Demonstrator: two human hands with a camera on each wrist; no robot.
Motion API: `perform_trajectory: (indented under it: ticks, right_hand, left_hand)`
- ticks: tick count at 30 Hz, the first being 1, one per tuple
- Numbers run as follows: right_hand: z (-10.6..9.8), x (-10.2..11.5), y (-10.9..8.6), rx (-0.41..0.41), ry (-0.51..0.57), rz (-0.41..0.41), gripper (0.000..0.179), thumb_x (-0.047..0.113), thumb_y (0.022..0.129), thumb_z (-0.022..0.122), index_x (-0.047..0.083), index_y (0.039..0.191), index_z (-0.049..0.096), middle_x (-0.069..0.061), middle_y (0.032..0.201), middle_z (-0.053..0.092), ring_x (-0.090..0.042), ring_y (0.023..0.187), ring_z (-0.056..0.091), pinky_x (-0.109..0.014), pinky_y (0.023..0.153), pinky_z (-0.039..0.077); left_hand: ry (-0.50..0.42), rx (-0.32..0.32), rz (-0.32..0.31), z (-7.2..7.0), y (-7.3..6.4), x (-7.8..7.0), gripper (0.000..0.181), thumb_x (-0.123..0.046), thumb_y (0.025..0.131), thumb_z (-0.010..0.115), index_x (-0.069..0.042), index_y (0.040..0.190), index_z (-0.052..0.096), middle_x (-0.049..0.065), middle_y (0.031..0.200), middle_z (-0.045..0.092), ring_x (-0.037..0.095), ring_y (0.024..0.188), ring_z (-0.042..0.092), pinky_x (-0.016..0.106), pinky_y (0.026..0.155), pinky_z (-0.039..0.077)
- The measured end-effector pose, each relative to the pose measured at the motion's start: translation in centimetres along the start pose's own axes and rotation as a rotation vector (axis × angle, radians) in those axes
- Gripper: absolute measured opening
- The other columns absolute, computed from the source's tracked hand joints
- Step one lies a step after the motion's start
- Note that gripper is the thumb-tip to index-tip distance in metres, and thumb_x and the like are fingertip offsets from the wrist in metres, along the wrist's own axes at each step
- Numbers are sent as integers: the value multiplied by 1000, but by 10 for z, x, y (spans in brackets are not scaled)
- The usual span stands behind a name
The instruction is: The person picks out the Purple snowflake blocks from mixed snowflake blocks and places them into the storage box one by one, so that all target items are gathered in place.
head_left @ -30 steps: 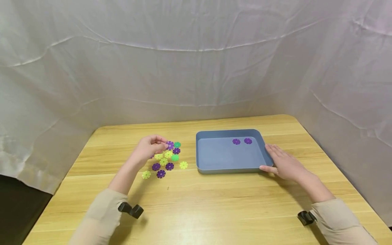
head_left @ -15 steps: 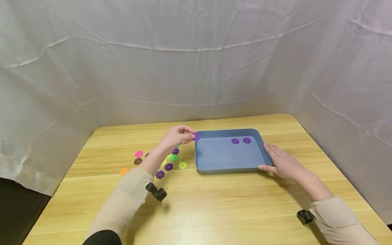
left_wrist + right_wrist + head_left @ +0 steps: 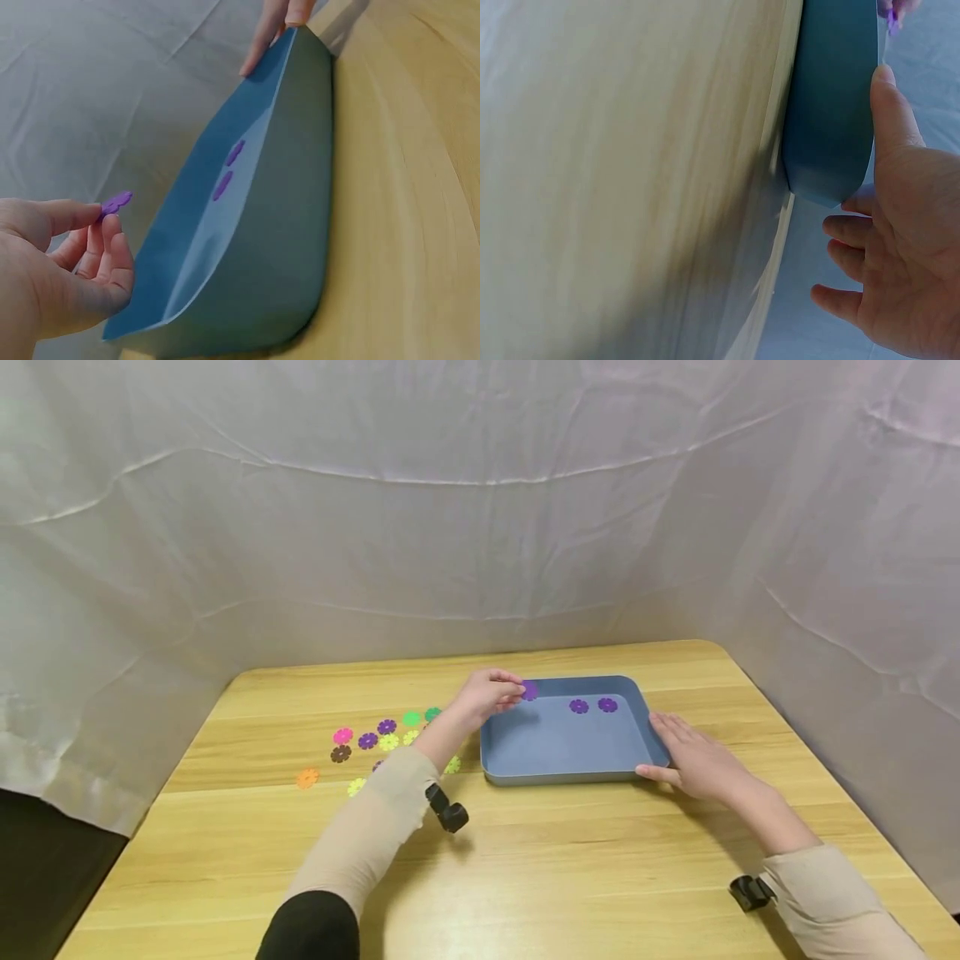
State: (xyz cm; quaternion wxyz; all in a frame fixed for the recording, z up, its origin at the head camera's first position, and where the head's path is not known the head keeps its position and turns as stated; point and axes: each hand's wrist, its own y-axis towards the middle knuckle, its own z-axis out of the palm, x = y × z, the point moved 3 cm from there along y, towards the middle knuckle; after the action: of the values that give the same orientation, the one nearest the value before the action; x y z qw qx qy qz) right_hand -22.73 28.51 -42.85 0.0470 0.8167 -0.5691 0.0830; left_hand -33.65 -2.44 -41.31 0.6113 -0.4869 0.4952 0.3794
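Note:
My left hand (image 3: 482, 697) pinches a purple flower-shaped plastic disc (image 3: 530, 691) between thumb and fingertips. It holds the disc above the back left part of a blue-grey rectangular tray (image 3: 573, 752). Two more purple discs lie apart in the tray near its back wall; the left wrist view shows this purple disc (image 3: 223, 186) and the other beyond it. At the tray's right end rests my right hand (image 3: 701, 762), fingers extended along the outer side. In the right wrist view its thumb (image 3: 892, 112) touches the rim.
Left of the tray, flower discs lie loose on the wooden table (image 3: 570, 877): a pink disc (image 3: 342, 736), a brown disc (image 3: 341, 753), an orange disc (image 3: 307, 778), and several purple, yellow and green ones. My left forearm hides some. A grey-white curtain (image 3: 480, 543) stands behind.
My left hand has carried the purple disc rightward from the pile, across the tray's left rim, to above the tray. My right hand has stayed at the tray's right end.

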Motion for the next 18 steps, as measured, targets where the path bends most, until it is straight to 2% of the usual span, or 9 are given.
perform_trajectory:
  ticks: [2, 5, 9, 15, 18]
  right_hand:
    - [-1, 0, 0, -1, 1, 0, 97, 62, 91, 52, -7, 151, 21, -31, 155, 23, -50, 142, 22, -63, 116, 21]
    - [-1, -1, -1, -4, 4, -1, 96, 62, 91, 53, -7, 151, 21, -32, 155, 23, -51, 142, 23, -63, 115, 22]
    - [-2, -2, -2, -1, 11, 2, 96, 62, 91, 53, -7, 151, 21, -32, 155, 22, -51, 142, 22, -63, 116, 21]
    - [0, -4, -2, 14, 19, 11, 98, 63, 91, 52, -7, 151, 19, -31, 156, 21, -51, 143, 21, -64, 116, 20]
    - [0, -5, -3, 16, 22, 14, 97, 62, 91, 52, -7, 151, 19, -32, 156, 20, -51, 143, 20, -64, 116, 19]
  left_hand:
    - [-11, -5, -9, 6, 5, 4, 19, 2, 89, 65, 4, 108, 63, 1, 78, 65, 12, 73, 63, 44, 101, 51]
    - [1, -15, -26, 14, 11, 9, 18, 1, 89, 65, 4, 106, 64, 1, 76, 65, 12, 70, 62, 34, 87, 57]
    - [37, -31, -39, 24, 18, 16, 18, 0, 89, 66, 5, 106, 66, 1, 72, 64, 11, 66, 61, 25, 71, 57]
    - [107, -68, -59, 35, 23, 23, 18, 2, 87, 66, 6, 105, 68, 8, 76, 67, 12, 64, 62, 25, 66, 58]
    - [145, -114, -75, 40, 24, 26, 15, 1, 86, 68, 5, 100, 70, 12, 80, 71, 13, 62, 62, 27, 66, 59]
